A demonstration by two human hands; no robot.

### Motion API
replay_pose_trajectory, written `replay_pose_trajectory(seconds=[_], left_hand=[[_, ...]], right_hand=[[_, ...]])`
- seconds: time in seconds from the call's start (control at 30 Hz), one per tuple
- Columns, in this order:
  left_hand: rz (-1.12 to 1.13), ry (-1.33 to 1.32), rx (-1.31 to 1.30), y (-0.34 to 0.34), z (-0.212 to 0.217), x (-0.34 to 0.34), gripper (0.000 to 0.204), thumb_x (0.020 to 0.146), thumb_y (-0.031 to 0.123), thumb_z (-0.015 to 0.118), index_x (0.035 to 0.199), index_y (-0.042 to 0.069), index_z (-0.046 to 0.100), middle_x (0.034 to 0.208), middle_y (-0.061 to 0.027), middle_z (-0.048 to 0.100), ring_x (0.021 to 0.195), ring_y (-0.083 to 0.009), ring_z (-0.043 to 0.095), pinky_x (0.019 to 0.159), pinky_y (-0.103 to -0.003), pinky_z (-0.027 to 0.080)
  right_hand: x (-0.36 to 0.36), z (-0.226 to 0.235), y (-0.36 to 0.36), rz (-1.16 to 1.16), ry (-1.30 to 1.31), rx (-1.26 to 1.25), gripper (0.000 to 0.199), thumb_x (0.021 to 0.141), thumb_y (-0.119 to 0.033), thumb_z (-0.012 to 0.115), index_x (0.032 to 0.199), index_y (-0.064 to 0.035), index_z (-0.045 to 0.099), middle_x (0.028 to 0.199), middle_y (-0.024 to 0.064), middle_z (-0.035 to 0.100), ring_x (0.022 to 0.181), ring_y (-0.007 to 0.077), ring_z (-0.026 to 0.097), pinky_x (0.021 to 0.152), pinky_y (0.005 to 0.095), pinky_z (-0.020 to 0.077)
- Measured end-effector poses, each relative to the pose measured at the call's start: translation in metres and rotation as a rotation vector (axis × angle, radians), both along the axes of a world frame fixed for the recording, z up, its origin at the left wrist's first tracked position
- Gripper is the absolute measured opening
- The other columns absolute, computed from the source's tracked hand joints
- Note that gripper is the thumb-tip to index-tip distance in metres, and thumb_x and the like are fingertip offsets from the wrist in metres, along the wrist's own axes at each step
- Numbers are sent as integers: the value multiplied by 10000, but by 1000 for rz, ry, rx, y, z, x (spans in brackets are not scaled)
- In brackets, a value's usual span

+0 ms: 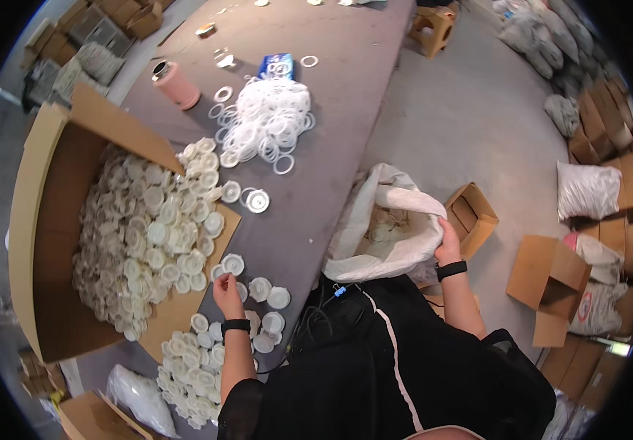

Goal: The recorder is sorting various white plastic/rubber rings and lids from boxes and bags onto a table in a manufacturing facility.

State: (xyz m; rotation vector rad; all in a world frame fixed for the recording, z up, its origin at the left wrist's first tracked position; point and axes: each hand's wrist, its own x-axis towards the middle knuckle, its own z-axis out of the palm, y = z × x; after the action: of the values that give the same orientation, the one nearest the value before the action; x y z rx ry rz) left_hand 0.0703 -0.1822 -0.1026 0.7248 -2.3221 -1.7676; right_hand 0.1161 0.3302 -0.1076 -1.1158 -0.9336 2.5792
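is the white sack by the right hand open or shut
Open. The white sack gapes at the top, with pale round pieces visible inside, and the right hand grips its rim, holding the mouth apart.

one big open cardboard box [45, 242] at left, white round caps [148, 242] spilling from it, too many to count, and one heap of white rings [269, 121] at upper middle, also uncountable. one pink bottle [177, 84] upper left, one white sack [389, 227] at centre, two small open boxes [474, 216] on the floor at right. two hands, left hand [227, 293] and right hand [447, 246], one black wristband each.
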Motion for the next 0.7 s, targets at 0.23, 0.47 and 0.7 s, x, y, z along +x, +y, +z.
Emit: replay_pose_trajectory(seconds=[0.23,0.47,0.7], left_hand=[[-203,77,-1008,-13,10,12,468,609,41,561,1067,31,465,1101,-198,444,1022,-343,433,841,-402,373],[-233,-68,-894,-32,-7,9,475,622,37,553,1088,35,466,1034,-160,498,1004,-330,456,830,-400,387],[44,14,-178,-48,-11,16,312,685,59,571,987,-8,529,899,-110,582,787,-185,563,712,-295,440]], right_hand=[[-11,-6,-6,50,-27,63,304,801,-156,507,1060,4,506,1042,117,554,951,241,525,843,355,409],[-4,8,-18,46,-70,90,330,810,-168,491,1094,-2,481,1066,118,541,979,251,510,868,367,390],[4,-1,-15,15,-59,75,332,811,-170,486,1094,2,481,1066,121,542,978,249,513,866,363,394]])
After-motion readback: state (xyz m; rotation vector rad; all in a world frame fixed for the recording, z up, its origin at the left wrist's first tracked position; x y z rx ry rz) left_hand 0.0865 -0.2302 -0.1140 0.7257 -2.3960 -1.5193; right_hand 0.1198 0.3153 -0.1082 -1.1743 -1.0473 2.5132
